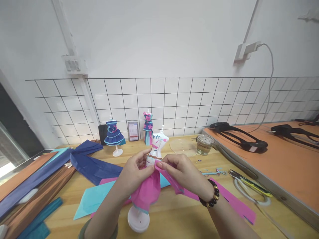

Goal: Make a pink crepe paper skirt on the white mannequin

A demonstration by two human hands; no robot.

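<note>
A small white dress form (157, 146) leans in front of me, tilted so its round white base (138, 219) shows near the table's front. Gathered pink paper (147, 192) hangs around its lower half like a skirt. My left hand (136, 171) wraps the form at the waist, thumb pressing on the pink paper's top edge. With thumb and finger, my right hand (176, 171) pinches a loose pink strip (167, 175) at the waist; the strip trails down beneath that hand. A dark beaded bracelet circles my right wrist.
Two dressed forms, one in blue (114, 134) and one in pink and blue (148, 127), stand at the back beside a phone (133, 131). Coloured paper sheets (97, 197) lie left. A glass cup (204, 144), scissors (236, 176), yellow cutter (259, 188) and tape (264, 200) are right.
</note>
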